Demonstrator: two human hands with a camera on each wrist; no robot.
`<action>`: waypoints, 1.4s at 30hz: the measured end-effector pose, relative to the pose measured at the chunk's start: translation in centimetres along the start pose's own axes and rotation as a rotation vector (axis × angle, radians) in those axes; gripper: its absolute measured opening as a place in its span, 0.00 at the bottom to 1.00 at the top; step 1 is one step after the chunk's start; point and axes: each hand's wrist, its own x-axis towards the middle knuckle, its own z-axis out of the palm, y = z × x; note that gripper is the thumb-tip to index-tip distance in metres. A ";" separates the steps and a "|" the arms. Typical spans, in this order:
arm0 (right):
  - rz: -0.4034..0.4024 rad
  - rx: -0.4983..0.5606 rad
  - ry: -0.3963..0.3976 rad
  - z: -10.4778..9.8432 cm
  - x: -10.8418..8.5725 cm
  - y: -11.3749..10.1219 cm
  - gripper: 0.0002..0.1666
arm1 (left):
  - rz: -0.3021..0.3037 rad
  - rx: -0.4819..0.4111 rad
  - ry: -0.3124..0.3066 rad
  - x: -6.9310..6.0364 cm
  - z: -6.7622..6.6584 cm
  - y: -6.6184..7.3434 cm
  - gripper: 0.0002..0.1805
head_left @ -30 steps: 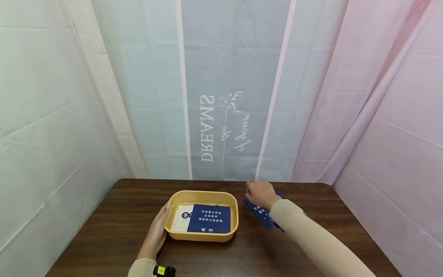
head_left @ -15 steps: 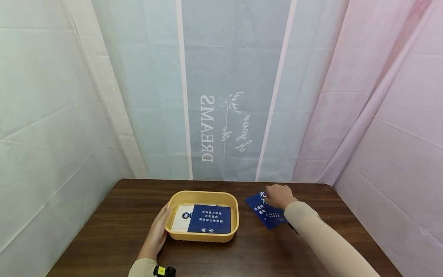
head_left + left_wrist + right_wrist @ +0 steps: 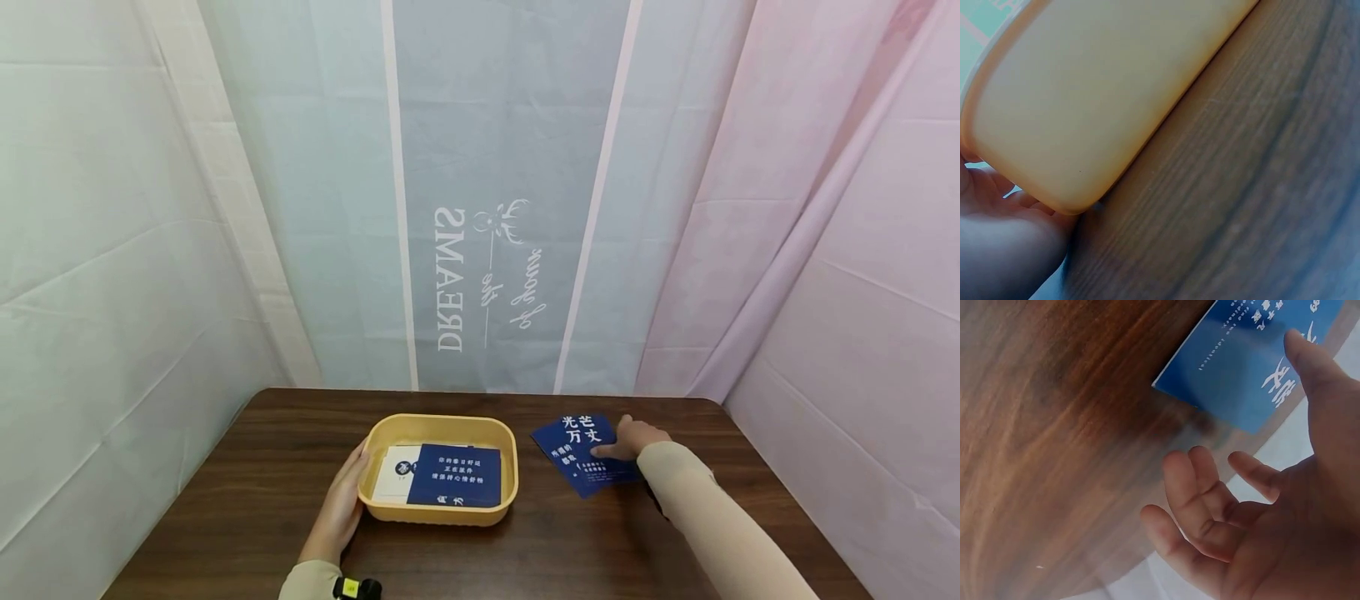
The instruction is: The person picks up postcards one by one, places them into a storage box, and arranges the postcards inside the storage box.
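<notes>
My left hand (image 3: 341,504) lies along the left end of a yellow plastic tray (image 3: 438,513), its fingers resting against the outer wall. Inside the tray, a blue card (image 3: 457,475) with white printed characters overlaps a white card (image 3: 392,482). On the table to the right, an upper blue card (image 3: 600,475) lies across a lower blue card (image 3: 553,446). Over the upper card's right edge hovers my right hand (image 3: 636,440), thumb stretched out above the print. In the right wrist view the other fingers (image 3: 1188,500) are loosely bent, with nothing between them.
A dark wood-grain table (image 3: 247,483) carries everything. Pale fabric curtain (image 3: 495,125) hangs at the back edge, and white cloth walls stand at both sides. Table surface lies between the tray and the two blue cards.
My right hand has moved to the right across the upper blue card, so more of its printed face shows. The left hand and the tray have stayed in place.
</notes>
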 end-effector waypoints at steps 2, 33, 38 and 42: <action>0.015 0.012 -0.012 0.1 0.1 0.1 0.68 | 0.003 -0.001 -0.002 0.0 0.0 0.0 0.33; -0.004 0.181 -0.071 -0.2 0.4 -0.5 0.55 | -0.027 0.006 0.020 -0.1 0.1 -0.1 0.33; -0.002 0.195 -0.090 -0.4 -0.2 -0.6 0.56 | -0.023 0.005 0.019 -0.1 0.1 0.0 0.33; 0.001 0.215 -0.101 -0.6 -0.4 -0.8 0.53 | -0.020 0.007 0.017 -0.1 0.2 0.0 0.33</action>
